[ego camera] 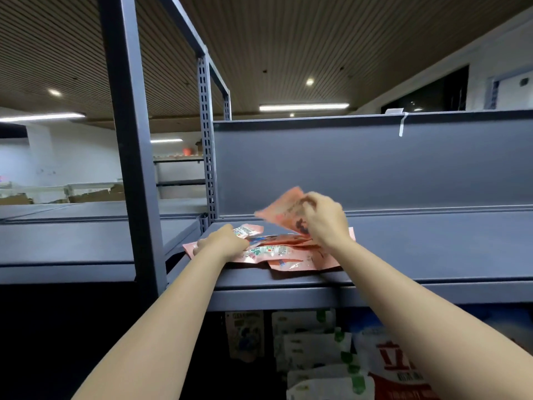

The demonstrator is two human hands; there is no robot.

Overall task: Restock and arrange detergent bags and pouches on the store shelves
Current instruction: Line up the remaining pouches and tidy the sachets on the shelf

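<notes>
- Pink-orange pouch (284, 210) lifted clear of the shelf, tilted and motion-blurred, pinched near its right edge by the right hand (324, 219), fingers curled round the film.
- Heap of pink pouches (277, 252) lying flat and overlapping on the grey metal shelf (432, 246), near its left front corner, directly below the raised pouch; print on them too blurred to read.
- Left hand (223, 241) resting on the left end of that heap, knuckles up, fingers curled down onto the topmost pouches; whether gripping or merely pressing cannot be told.
- Both bare forearms reaching in from the lower edge, crossing the shelf's front lip.
- Grey back panel (375, 168) upright behind the shelf, with a white strip of tape (402, 124) hanging over its top edge.
- Perforated upright post (206, 140) at the shelf's rear left corner, a plain dark post (129, 140) nearer the camera.
- Below the shelf, white bags with green marks (314, 350) stacked, beside a white bag with red lettering (386, 362) partly hidden by the right forearm.
- Further grey shelving (72, 243) off to the left.
</notes>
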